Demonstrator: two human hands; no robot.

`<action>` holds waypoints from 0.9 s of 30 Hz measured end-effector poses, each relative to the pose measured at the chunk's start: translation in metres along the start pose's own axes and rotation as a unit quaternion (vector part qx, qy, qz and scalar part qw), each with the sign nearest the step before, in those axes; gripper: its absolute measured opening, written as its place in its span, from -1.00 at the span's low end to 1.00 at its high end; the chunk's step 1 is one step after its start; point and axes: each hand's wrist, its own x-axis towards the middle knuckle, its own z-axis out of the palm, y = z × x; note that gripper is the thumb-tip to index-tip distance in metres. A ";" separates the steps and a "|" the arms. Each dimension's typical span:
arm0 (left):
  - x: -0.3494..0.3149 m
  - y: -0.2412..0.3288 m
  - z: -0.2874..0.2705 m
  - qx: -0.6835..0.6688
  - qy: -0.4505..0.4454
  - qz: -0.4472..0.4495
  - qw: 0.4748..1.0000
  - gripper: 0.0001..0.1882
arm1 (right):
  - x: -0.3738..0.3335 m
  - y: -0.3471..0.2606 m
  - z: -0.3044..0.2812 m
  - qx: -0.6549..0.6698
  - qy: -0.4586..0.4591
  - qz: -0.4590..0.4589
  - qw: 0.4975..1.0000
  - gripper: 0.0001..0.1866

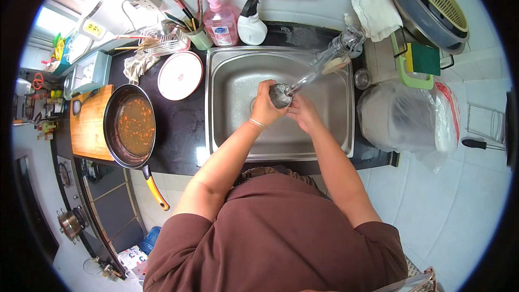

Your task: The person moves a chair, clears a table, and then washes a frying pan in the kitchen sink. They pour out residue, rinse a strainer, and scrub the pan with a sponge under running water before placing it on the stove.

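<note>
A small round metal cup (278,97) is held over the sink (246,146) by my left hand (264,107), its fingers and thumb closed round the side. A clear stream of water (305,79) runs slantwise from the tap (346,43) into the cup's mouth. From the right, my right hand (304,113) has its curled fingers against the cup's lower right side. Part of those fingers is hidden by the cup and the other hand.
Left of the sink stand a white plate (180,75) and a frying pan (130,127) with reddish residue, partly over a cutting board (89,130). A pink soap bottle (221,27) and a white spray bottle (252,28) line the back. Right is a plastic-bagged container (400,116).
</note>
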 end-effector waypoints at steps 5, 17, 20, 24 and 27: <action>-0.003 0.004 -0.013 -0.120 -0.041 -0.072 0.989 -0.25 | 0.014 -0.001 0.011 0.108 -0.093 0.005 0.990 -0.65; -0.004 -0.032 -0.011 -0.698 -0.046 -0.366 0.614 -0.57 | -0.005 -0.016 0.052 -0.549 0.049 -0.431 0.715 -0.30; -0.002 -0.027 -0.009 -0.671 -0.055 -0.379 0.634 -0.57 | 0.006 -0.010 0.040 -0.465 0.014 -0.397 0.791 -0.30; 0.000 -0.011 -0.011 -0.634 -0.083 -0.407 0.652 -0.57 | 0.011 -0.004 0.031 -0.270 -0.053 -0.337 0.900 -0.40; -0.006 -0.030 -0.004 -0.643 -0.104 -0.373 0.661 -0.57 | 0.013 0.005 0.034 -0.182 -0.019 -0.288 0.940 -0.50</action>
